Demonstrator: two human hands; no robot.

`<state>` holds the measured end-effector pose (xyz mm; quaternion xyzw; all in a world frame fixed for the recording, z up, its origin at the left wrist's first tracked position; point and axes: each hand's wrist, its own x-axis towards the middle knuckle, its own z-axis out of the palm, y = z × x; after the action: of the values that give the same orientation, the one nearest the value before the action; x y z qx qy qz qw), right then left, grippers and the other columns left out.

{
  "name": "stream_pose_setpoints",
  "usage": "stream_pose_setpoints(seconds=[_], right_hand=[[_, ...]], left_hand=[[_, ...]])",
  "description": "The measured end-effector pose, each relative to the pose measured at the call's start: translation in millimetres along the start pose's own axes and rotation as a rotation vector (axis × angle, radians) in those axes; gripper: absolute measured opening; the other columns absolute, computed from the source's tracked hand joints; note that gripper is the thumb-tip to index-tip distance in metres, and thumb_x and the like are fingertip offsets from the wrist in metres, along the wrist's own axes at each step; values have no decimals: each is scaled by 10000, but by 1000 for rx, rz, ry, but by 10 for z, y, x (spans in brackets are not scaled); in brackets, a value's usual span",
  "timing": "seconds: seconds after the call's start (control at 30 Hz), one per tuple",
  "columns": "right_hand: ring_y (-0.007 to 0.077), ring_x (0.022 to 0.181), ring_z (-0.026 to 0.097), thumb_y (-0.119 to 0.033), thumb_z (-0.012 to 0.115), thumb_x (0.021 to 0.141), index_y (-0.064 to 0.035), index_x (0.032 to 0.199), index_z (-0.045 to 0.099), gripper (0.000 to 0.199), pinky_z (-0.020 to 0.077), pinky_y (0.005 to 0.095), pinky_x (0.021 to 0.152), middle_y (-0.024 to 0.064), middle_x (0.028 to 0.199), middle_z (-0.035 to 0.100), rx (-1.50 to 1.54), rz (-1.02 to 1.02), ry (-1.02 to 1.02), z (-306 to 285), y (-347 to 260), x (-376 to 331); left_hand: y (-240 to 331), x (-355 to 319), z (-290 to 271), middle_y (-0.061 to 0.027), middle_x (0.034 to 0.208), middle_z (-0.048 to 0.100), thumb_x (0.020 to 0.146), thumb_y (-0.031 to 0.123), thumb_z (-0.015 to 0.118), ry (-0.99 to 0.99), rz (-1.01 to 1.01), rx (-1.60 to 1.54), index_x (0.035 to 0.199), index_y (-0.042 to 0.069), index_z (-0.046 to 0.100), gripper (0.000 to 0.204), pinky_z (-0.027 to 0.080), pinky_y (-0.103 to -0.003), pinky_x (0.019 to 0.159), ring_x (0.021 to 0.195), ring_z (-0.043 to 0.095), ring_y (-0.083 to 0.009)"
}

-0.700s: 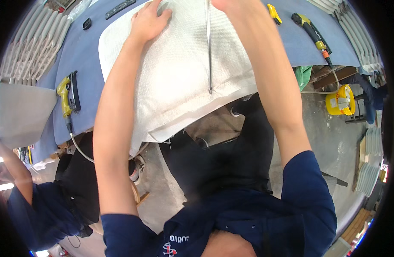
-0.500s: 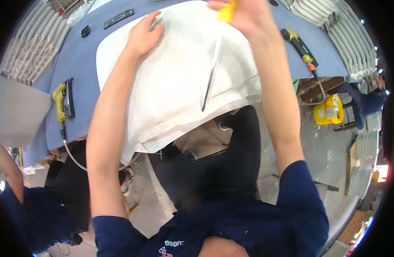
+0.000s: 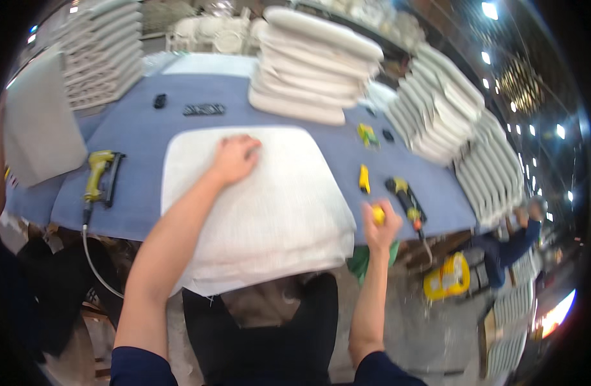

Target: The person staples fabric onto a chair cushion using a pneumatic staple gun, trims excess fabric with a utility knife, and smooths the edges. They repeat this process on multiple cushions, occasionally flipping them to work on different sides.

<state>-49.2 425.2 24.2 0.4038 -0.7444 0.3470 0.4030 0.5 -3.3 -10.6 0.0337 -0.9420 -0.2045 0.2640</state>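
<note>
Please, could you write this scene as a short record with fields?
Left hand: open, on white panel
Right hand: closed on yellow object, right of panel
Panel: on blue table
Left of panel: air gun
Right of panel: yellow tool, second air gun
Beyond panel: white stack, black bar
Off table, right: yellow bucket

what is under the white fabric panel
The blue tabletop shows beyond and beside the white fabric panel; its near edge juts out above the person's legs. Whatever lies directly beneath is covered.
</note>
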Motion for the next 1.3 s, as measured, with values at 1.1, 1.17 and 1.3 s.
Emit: stream_pose_setpoints(seconds=[1.1, 1.17, 1.3], right_hand=[[288, 1228, 661, -105, 728, 991, -93, 1382, 540, 434, 521, 419, 1086, 177, 1300, 677, 1147, 1105, 68, -917, -1348, -1816], [227, 1160, 665, -22, 750, 956, -84, 1360, 555, 452, 539, 355, 1012, 179, 1323, 670, 1076, 1106, -31, -682, -1494, -1855], [153, 953, 702, 12, 735, 969, -41, 1302, 546, 387, 577, 242, 759, 225, 1372, 632, 994, 946, -83, -355, -1793, -1628]], left_hand=[[1425, -1637, -746, -66, 1007, 552, 841, 204, 800, -93, 515, 132, 793, 106, 584, 242, 435, -410, 896, 994, 551, -257], [1387, -1619, -742, -53, 920, 534, 853, 204, 786, -157, 489, 65, 772, 99, 565, 258, 427, -413, 885, 923, 551, -253], [1187, -1450, -710, -40, 759, 478, 857, 175, 747, -321, 392, -231, 733, 90, 538, 257, 406, -415, 834, 796, 540, -259]])
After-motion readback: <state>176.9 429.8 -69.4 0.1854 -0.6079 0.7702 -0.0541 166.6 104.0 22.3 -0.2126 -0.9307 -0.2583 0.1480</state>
